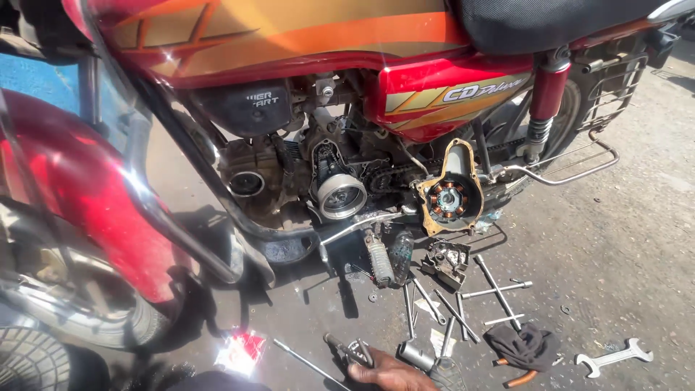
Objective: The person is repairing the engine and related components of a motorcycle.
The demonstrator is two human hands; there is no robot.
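One hand (pixel 387 375) reaches low over the ground, fingers curled around a small metal tool (pixel 353 352). Just right of the fingers lies a socket (pixel 415 355); beyond them, scattered wrenches (pixel 441 304), then the red motorcycle's opened engine (pixel 340 192).

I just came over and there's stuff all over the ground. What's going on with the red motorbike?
The red motorcycle stands with its engine side opened: a round metal rotor is bare, and the cover with copper coils hangs beside it. One hand, at the bottom edge, reaches among tools on the ground, near a small metal tool; which hand it is can't be told. T-handle wrenches, a dark rag and an open-ended spanner lie scattered nearby.
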